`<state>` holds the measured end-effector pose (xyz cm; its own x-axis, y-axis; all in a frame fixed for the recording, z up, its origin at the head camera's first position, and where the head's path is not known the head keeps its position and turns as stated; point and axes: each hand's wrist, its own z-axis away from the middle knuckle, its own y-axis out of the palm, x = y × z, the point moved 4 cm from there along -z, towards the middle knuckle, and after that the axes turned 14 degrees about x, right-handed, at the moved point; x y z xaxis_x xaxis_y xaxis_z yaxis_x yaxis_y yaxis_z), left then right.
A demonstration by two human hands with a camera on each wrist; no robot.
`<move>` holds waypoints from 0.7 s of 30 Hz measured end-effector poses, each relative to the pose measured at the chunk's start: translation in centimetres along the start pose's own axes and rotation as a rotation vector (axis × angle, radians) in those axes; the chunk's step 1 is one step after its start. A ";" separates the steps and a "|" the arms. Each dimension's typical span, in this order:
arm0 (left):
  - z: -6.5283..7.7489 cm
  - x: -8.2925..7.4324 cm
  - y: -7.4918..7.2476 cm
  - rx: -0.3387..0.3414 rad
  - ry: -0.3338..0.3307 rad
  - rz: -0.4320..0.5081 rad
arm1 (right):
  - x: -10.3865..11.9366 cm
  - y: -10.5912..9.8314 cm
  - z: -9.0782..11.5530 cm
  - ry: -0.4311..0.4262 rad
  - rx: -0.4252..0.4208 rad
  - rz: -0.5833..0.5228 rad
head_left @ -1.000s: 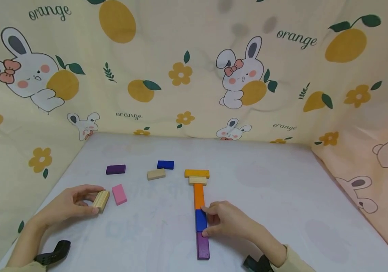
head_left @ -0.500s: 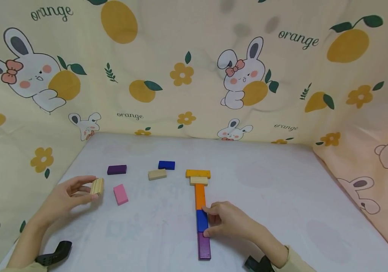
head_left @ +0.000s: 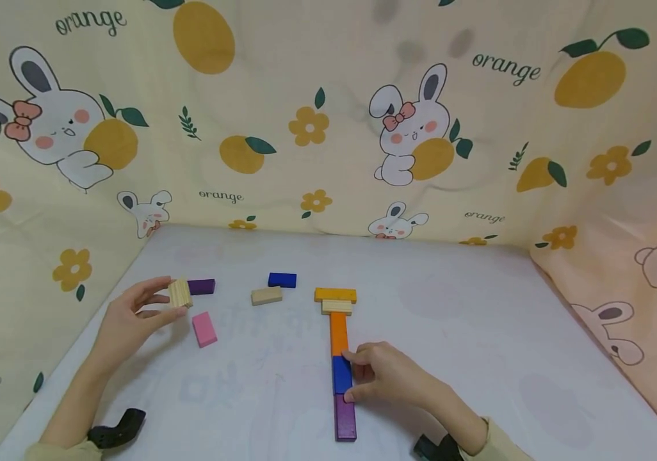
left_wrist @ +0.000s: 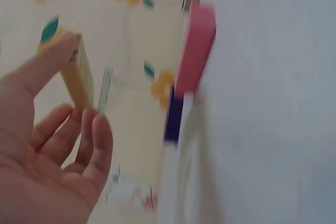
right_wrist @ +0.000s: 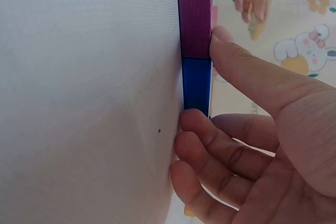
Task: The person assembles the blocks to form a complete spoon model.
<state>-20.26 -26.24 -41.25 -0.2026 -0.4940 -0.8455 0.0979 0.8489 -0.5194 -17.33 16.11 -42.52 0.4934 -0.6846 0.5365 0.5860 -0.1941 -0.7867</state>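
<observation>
My left hand (head_left: 129, 317) pinches a pale natural-wood block (head_left: 180, 293), with ridged lines along it, between thumb and fingertips. It is raised over the table and overlaps the left end of a dark purple block (head_left: 202, 287). Nearer lies a pink block (head_left: 204, 330). My right hand (head_left: 392, 378) holds the blue block (head_left: 341, 374) in a line of blocks, its thumb by the joint with the purple block (head_left: 345, 417) and its fingertips near the orange block (head_left: 338, 333). Crosswise at the line's far end are a pale wood block (head_left: 337, 307) and a yellow block (head_left: 335, 294).
A second blue block (head_left: 282, 280) and a plain wood block (head_left: 266, 295) lie close together toward the back of the white table (head_left: 449, 307). A printed cloth (head_left: 328, 173) with rabbits and oranges hangs around the table.
My left hand has lifted the pale wood block and carried it away from me, then right, toward the dark purple block. My right hand has stayed in place.
</observation>
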 end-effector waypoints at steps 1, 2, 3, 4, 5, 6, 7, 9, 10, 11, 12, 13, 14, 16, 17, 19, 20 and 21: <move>-0.4 -0.5 0.5 0.003 0.003 -0.001 | 0.0 0.0 0.0 0.001 -0.002 -0.001; -0.9 -0.9 1.0 0.011 0.007 0.002 | -0.1 0.0 0.0 0.003 -0.002 -0.003; -1.4 -1.4 1.5 0.023 0.015 0.010 | -0.1 0.0 0.1 0.005 -0.003 -0.004; -2.0 -2.0 2.1 0.041 0.020 0.016 | -0.1 0.0 0.1 0.007 -0.003 -0.005; -2.5 -2.5 2.7 0.059 0.022 0.014 | -0.1 0.0 0.1 0.009 -0.002 -0.007; -3.1 -3.0 3.2 0.078 0.026 0.015 | -0.1 0.0 0.1 0.012 0.001 -0.009; -3.8 -3.5 3.8 0.095 0.032 0.018 | -0.1 0.0 0.1 0.015 0.003 -0.012; -5.0 -4.6 5.1 0.128 0.043 0.016 | -0.1 0.0 0.1 0.022 0.007 -0.014; -5.6 -5.1 5.8 0.144 0.049 0.013 | -0.1 0.0 0.1 0.025 0.009 -0.015; -6.2 -5.6 6.5 0.155 0.057 0.018 | -0.1 0.0 0.1 0.029 0.012 -0.016; -6.9 -6.1 7.2 0.166 0.069 0.028 | -0.1 0.0 0.1 0.031 0.013 -0.016; -7.5 -6.5 8.0 0.174 0.079 0.042 | -0.1 0.0 0.1 0.031 0.013 -0.017; -8.1 -7.0 8.7 0.181 0.088 0.053 | -0.1 0.0 0.1 0.030 0.014 -0.019; -9.4 -7.6 10.4 0.191 0.095 0.076 | -0.1 -0.1 0.1 0.025 0.014 -0.019; -10.0 -7.9 11.2 0.198 0.099 0.084 | -0.1 -0.1 0.1 0.023 0.015 -0.020; -11.2 -8.4 12.9 0.205 0.110 0.091 | -0.1 0.0 0.1 0.022 0.015 -0.027; -11.7 -8.6 13.6 0.211 0.113 0.088 | 0.0 0.0 0.1 0.021 0.015 -0.030; -12.2 -8.8 14.3 0.220 0.112 0.085 | 0.0 0.0 0.1 0.019 0.016 -0.031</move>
<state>-28.94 -7.43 -39.75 -0.2896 -0.3887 -0.8747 0.3260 0.8192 -0.4719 -17.29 16.14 -42.48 0.4628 -0.6917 0.5544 0.6108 -0.2045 -0.7649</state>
